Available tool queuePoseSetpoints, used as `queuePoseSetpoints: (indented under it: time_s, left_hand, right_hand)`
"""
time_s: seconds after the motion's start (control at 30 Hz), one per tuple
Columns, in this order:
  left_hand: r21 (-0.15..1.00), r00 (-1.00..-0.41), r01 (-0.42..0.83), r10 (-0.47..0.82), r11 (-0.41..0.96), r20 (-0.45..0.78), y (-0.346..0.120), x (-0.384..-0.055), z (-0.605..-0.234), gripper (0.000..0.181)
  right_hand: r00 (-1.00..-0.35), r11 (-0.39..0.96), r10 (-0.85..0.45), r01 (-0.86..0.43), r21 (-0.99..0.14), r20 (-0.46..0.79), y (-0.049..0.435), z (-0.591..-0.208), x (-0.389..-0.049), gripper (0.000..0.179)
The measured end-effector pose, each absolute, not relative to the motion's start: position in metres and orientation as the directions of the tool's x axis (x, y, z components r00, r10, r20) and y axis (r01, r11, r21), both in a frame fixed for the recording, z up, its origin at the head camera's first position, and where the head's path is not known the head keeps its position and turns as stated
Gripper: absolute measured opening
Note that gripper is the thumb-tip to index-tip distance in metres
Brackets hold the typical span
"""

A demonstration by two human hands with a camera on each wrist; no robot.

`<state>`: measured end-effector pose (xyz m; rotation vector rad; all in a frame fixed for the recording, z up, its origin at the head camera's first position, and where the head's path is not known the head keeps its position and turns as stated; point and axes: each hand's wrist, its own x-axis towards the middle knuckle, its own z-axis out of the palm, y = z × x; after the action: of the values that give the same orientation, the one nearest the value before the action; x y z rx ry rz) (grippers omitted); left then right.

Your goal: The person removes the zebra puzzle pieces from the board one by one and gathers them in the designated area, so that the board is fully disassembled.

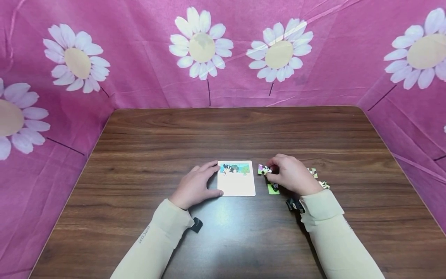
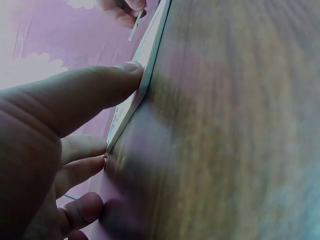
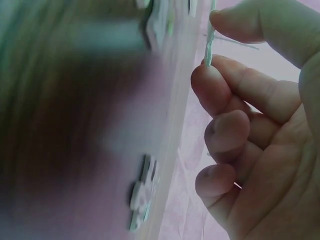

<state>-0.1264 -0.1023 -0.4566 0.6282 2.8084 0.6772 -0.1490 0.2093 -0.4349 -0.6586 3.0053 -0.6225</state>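
Two hands share the work: your left hand [image 1: 196,186] rests with thumb and fingers spread at the left side of the white board [image 1: 237,186] on the bench [image 1: 223,135], while your right hand [image 1: 292,174] pinches a puzzle piece [image 1: 262,169] just right of that board. Steady the board with light pressure so it doesn't slide, and hold the piece by its right part, picture side up. Its free end points left toward the board; fingers hide the rest, so you can't tell its long axis.
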Motion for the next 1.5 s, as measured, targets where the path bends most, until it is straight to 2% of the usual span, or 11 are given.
queuePoseSetpoints:
  time_s: [0.3, 0.57, 0.9, 1.33, 1.5]
  left_hand:
    - [0.461, -0.882, 0.385, 0.465, 0.8, -0.071, -0.095, -0.123, -0.459, 0.082]
    - [0.452, -0.889, 0.379, 0.453, 0.807, -0.064, -0.09, -0.122, -0.461, 0.081]
    - [0.527, -0.914, 0.331, 0.406, 0.783, -0.028, -0.086, -0.122, -0.464, 0.071]
    - [0.508, -0.912, 0.347, 0.409, 0.788, -0.013, -0.086, -0.12, -0.465, 0.072]
    - [0.523, -0.908, 0.368, 0.417, 0.769, 0.026, -0.086, -0.12, -0.465, 0.064]
  right_hand:
    - [-0.891, 0.816, -0.447, -0.442, -0.372, 0.08, 0.191, -0.434, -0.146, 0.029]
    - [-0.868, 0.791, -0.489, -0.483, -0.374, 0.087, 0.173, -0.433, -0.141, 0.024]
    - [-0.847, 0.779, -0.527, -0.512, -0.363, 0.065, 0.156, -0.432, -0.136, 0.025]
    - [-0.827, 0.76, -0.559, -0.54, -0.363, 0.059, 0.136, -0.438, -0.134, 0.025]
    - [-0.833, 0.775, -0.55, -0.533, -0.339, 0.052, 0.129, -0.439, -0.134, 0.026]
